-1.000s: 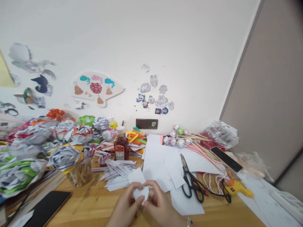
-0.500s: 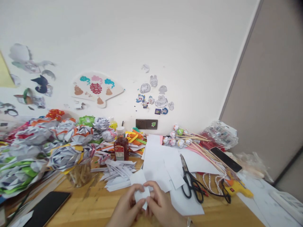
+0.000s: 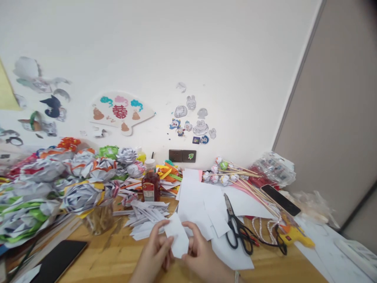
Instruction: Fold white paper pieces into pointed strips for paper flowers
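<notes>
a cluttered wooden table [image 3: 118, 255] stands against a white wall [image 3: 188, 47] dotted with stickers [image 3: 193, 124]. above its front edge, left hand [image 3: 153, 257] and right hand [image 3: 202, 257] pinch a small folded white paper [image 3: 178, 237] between fingertips.

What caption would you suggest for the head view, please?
Left hand and right hand pinch a white paper piece above a wooden table beside scissors.

Your left hand [image 3: 154, 253] and right hand [image 3: 203, 257] pinch a white paper piece [image 3: 178, 237] above the wooden surface [image 3: 118, 259], near scissors [image 3: 237, 228].
</notes>
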A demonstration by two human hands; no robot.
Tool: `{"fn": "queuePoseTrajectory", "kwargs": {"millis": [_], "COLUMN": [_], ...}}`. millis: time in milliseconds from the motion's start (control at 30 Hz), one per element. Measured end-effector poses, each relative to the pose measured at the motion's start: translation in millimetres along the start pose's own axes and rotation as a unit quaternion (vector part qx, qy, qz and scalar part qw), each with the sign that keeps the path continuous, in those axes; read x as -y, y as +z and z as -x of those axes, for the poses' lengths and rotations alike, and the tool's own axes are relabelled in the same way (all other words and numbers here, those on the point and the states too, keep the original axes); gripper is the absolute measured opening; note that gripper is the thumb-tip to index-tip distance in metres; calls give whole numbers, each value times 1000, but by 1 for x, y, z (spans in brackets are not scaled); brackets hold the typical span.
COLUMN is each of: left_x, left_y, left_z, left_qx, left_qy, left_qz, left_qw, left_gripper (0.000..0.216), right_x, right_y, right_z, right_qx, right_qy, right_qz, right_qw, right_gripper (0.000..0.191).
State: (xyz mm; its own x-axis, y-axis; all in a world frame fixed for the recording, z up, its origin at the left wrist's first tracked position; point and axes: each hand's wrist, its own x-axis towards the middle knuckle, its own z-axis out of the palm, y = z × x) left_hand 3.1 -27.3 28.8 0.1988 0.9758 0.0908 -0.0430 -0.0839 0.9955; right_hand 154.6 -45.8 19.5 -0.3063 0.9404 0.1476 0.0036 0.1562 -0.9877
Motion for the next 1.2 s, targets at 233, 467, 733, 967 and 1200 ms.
{"fn": "queuePoseTrajectory", "kwargs": {"millis": [233,467,733,967,1200], "left_x": [9,10,4,6,7], "left_y": [-13,-8,-4,-10,-10], "left_z": [-17,-10,-9,-11,-13], "left_qx": [-8,67,79,61,47], "left_qy": [-31,-2,-34,-33,-32], "left_qz": [35,19,27,13,4], "left_qw": [999,998,996,997,998], "left_gripper": [51,32,34,32,35], "right_x": [2,-7,-3,9,5], "right_y": [-3,-18,-9,-1,0], "right_z": [0,-17,-9,1,0], "right_qx": [28,-149,-123,-28,-13], "right_qy": [4,-65,-112,-138,-170], "right_qz": [-39,-74,-23,250,306], "right_qw": [999,984,986,958,937], "right_gripper": [58,31,38,31,33]}}
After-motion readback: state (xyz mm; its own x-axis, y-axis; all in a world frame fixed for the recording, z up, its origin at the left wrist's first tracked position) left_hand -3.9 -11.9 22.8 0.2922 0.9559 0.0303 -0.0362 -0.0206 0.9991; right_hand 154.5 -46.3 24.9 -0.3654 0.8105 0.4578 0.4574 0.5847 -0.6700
